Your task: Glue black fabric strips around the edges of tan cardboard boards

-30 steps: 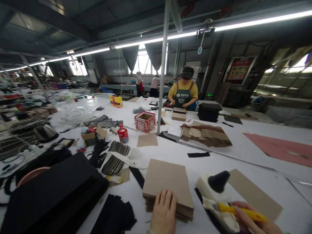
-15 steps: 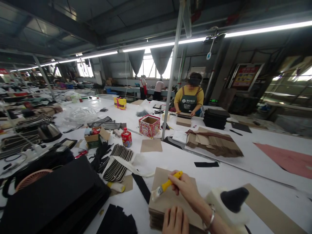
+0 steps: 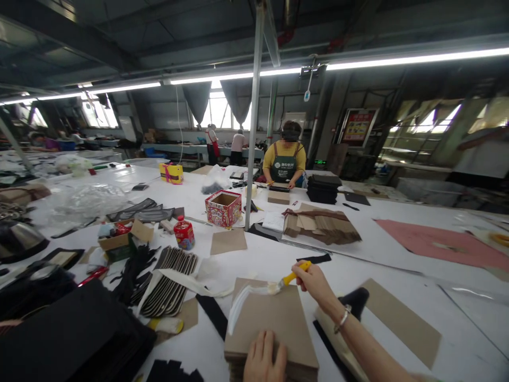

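My right hand (image 3: 310, 278) grips the yellow handle of a paintbrush (image 3: 288, 279). The bristles touch the far edge of the top sheet on a stack of brown boards (image 3: 274, 318). A wet white streak (image 3: 238, 302) curves along that sheet's left and far edges. Flat on the near part of the same sheet lies my left hand (image 3: 265, 358), fingers extended and holding nothing. Partly behind my right forearm stands a pale container with a black cone-shaped top (image 3: 356, 302). Left of the stack lies a black strip (image 3: 212, 315).
A large black stack (image 3: 75, 339) fills the near left. Beyond it are several curved-edged panels (image 3: 169, 281), a red bottle (image 3: 184, 233) and a patterned box (image 3: 223, 209). A metal post (image 3: 253, 116) rises mid-table. Across the table a co-worker (image 3: 284, 159) handles boards.
The brush has moved from the sheet's left side to its far edge, leaving a white streak. My left hand still rests on the stack. The view has turned right.
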`<state>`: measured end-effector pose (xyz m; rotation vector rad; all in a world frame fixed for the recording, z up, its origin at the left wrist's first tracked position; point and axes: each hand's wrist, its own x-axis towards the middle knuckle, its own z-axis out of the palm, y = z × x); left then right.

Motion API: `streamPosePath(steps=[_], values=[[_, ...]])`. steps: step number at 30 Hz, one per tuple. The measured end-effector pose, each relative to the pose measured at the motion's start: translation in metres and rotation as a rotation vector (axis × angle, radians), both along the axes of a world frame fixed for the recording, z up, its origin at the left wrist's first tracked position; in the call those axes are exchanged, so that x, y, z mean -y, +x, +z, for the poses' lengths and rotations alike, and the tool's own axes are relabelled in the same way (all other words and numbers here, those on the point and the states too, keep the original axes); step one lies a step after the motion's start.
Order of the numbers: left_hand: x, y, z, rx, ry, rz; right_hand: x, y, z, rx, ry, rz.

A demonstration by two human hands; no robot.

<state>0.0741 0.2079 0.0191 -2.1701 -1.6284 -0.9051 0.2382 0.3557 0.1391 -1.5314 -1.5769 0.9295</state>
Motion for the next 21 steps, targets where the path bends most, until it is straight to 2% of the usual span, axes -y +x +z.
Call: streamPosePath(steps=[2,5,7,11,13,15,16,18,21], values=[[-0.004,-0.003,0.004,0.002,-0.112,-0.032,0.007,0.022,0.012,0.07,0.036,0.003],[-0.01,-0.006,0.021,-0.031,-0.306,-0.053,0.028,0.039,0.033,0.158,0.128,0.101],[-0.012,-0.008,0.037,-0.056,-0.45,-0.076,0.052,0.038,0.043,0.24,0.193,0.268],[-0.013,-0.01,0.065,-0.11,-0.651,-0.157,0.107,0.026,0.056,0.617,0.285,0.681],[-0.012,-0.011,0.07,-0.154,-0.662,-0.183,0.13,0.026,0.065,0.669,0.254,0.748],[-0.009,-0.012,0.07,-0.207,-0.618,-0.203,0.147,0.036,0.074,0.561,0.179,0.693],[-0.008,-0.013,0.07,-0.238,-0.584,-0.218,0.153,0.043,0.077,0.483,0.143,0.62],[-0.005,-0.014,0.068,-0.292,-0.516,-0.256,0.164,0.064,0.078,0.341,0.107,0.419],[-0.001,-0.02,0.072,-0.323,-0.453,-0.321,0.182,0.099,0.065,0.224,0.124,0.071]])
